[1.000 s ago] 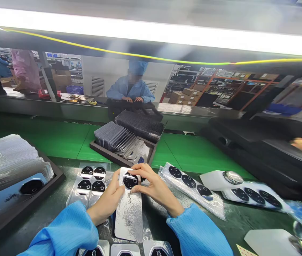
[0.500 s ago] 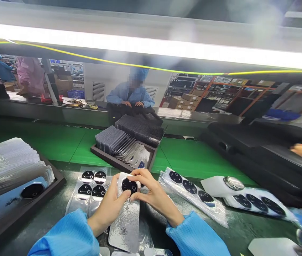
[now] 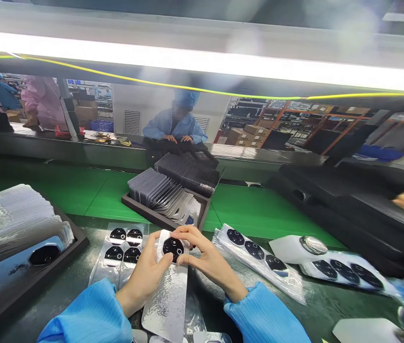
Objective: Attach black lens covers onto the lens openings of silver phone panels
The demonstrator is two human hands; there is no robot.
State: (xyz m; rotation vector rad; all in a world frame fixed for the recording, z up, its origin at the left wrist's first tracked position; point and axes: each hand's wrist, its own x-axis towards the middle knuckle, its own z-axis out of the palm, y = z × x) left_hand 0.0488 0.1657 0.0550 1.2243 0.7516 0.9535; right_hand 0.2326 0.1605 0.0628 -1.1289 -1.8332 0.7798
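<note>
A silvery, textured phone back cover (image 3: 168, 297) is held up in front of me between both hands, its lower end tilted toward me. Near its top sits a black octagonal camera lens cover (image 3: 172, 248). My left hand (image 3: 143, 274) is closed on the cover's left edge, its thumb lying by the lens cover. From the right, my right hand (image 3: 207, 257) grips the upper edge, fingertips above the lens cover and thumb at its lower right. Left of my hands lies a clear plastic sheet (image 3: 107, 271) bearing several similar black lens covers.
A dark tray (image 3: 75, 245) of stacked back covers stands at left, another tray (image 3: 141, 212) on the green belt (image 3: 247, 209) ahead. Strips of lens covers (image 3: 254, 250) and a round-topped metal piece (image 3: 312, 245) lie right. Across the belt sits a person in blue (image 3: 175, 126).
The back cover's lower end has shifted slightly left and down. My right thumb has drawn back a little from the lens cover. Seams on the green belt have moved left.
</note>
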